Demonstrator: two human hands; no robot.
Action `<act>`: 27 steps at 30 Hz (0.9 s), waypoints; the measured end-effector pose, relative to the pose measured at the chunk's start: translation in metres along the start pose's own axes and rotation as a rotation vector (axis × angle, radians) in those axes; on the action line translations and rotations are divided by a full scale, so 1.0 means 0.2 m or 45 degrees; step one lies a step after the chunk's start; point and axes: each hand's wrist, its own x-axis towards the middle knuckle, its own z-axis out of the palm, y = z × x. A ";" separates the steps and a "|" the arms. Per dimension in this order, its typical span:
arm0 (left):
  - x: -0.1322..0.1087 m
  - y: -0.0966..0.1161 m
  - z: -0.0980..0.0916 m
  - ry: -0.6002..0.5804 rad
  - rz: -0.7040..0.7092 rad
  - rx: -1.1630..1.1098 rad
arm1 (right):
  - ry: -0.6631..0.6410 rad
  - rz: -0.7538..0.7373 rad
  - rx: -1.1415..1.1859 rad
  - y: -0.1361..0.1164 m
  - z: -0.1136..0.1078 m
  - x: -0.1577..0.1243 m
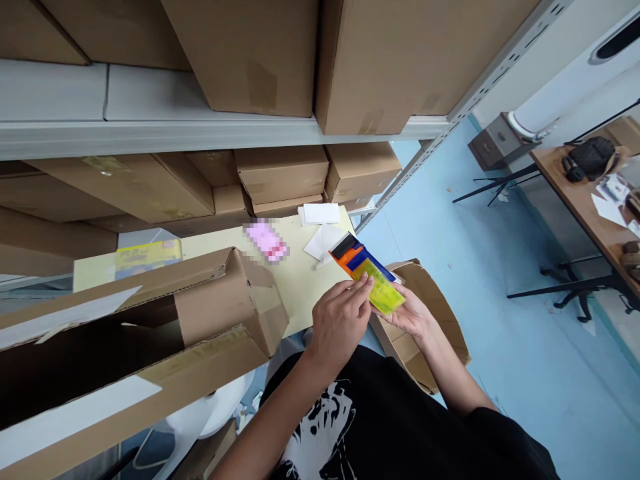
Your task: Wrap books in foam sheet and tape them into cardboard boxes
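Note:
In front of my chest, my right hand [413, 315] supports a flat blue, orange and black packet [346, 251] from below. Against its lower part lies a yellow-green, shiny flat piece [381, 290], which I cannot identify. My left hand [344, 308] has its fingers pressed together on that yellow-green piece. The right fingers are partly hidden under the packet. Just beyond the hands, white papers [323, 241] lie on the pale yellow tabletop [295, 293], with a blurred pink item [267, 241] to their left.
A long open cardboard box [210, 367] stands at the left, partly over the table. Another open carton [443, 327] is below my right forearm. Shelves with brown boxes [283, 173] rise ahead. A yellow and blue packet [150, 257] lies at the back left. A desk [575, 187] stands far right.

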 end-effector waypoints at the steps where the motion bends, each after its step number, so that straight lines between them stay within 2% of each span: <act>1: 0.00 0.00 0.00 0.010 0.005 -0.009 | 0.006 0.002 0.001 0.00 0.00 0.00; 7: 0.02 0.02 -0.04 -0.072 -0.005 -0.087 | 0.051 0.007 0.130 0.00 0.01 -0.01; 11: 0.02 0.06 -0.04 -0.027 0.008 -0.070 | 0.011 0.035 0.180 -0.01 -0.01 0.00; 18: 0.02 0.07 -0.02 0.000 -0.038 -0.063 | 0.043 0.021 0.167 -0.01 0.01 0.00; 24: 0.11 0.06 -0.09 -0.292 -0.081 -0.006 | 0.024 -0.047 0.046 -0.02 0.04 0.00; 27: 0.15 0.05 -0.10 -0.390 -0.083 -0.003 | -0.012 -0.048 0.015 -0.04 0.05 -0.01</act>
